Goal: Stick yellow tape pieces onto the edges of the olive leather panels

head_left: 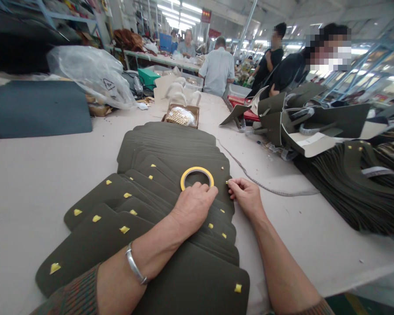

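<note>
My left hand is closed with its fingers curled at the near rim of a roll of yellow tape, which lies over the dark olive panels. Part of the roll is hidden behind my fingers. At the right edge of the panels, my right hand pinches a small gold stud between thumb and finger. A similar stud sits on the panel just above. The panels overlap in a fanned stack, and small pieces of yellow tape are stuck on several of them.
Beyond the stack stands a small box of gold hardware. Clear plastic bags and a dark sheet lie at left. A cord, dark strips and cut pieces with handles occupy the right. Several people work farther back.
</note>
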Action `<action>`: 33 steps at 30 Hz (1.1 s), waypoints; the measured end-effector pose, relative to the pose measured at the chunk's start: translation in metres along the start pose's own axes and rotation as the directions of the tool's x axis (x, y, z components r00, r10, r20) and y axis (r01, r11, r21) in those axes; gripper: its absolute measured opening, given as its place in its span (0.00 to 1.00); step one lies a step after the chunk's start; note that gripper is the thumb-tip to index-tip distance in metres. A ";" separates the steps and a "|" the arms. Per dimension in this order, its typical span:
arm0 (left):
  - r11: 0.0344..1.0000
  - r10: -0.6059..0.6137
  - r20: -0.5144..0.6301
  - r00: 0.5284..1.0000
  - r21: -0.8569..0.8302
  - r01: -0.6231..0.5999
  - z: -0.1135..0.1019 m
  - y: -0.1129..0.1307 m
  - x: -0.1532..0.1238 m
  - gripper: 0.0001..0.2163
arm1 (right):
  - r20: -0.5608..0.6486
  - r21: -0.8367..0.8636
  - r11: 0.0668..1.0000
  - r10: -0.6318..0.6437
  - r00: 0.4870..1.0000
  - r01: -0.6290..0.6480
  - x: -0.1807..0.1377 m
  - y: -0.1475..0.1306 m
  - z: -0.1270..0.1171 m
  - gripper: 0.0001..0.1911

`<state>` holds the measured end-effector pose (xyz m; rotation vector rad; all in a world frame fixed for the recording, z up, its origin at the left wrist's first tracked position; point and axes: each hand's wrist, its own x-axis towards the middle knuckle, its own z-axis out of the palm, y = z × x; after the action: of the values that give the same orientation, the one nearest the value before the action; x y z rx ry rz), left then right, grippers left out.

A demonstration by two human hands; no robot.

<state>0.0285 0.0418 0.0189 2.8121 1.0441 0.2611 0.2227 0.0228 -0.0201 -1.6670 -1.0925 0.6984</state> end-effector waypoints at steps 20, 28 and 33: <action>1.000 0.015 -0.026 1.000 -0.023 -0.015 0.001 -0.002 0.001 0.08 | 0.009 -0.093 0.987 -0.128 0.992 0.128 -0.005 0.010 -0.004 0.16; 0.996 0.084 -0.069 0.994 -0.031 -0.086 0.009 -0.009 0.007 0.09 | 0.007 -0.360 0.914 -0.195 0.981 0.184 0.006 -0.003 0.004 0.08; 0.993 0.102 -0.128 0.986 -0.047 -0.109 0.013 -0.013 0.010 0.08 | 0.008 -0.427 0.894 -0.149 0.989 0.138 0.006 -0.010 0.002 0.08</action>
<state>0.0302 0.0574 0.0051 2.8373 0.8969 0.4758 0.2199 0.0301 -0.0112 -1.9285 -1.4089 0.3534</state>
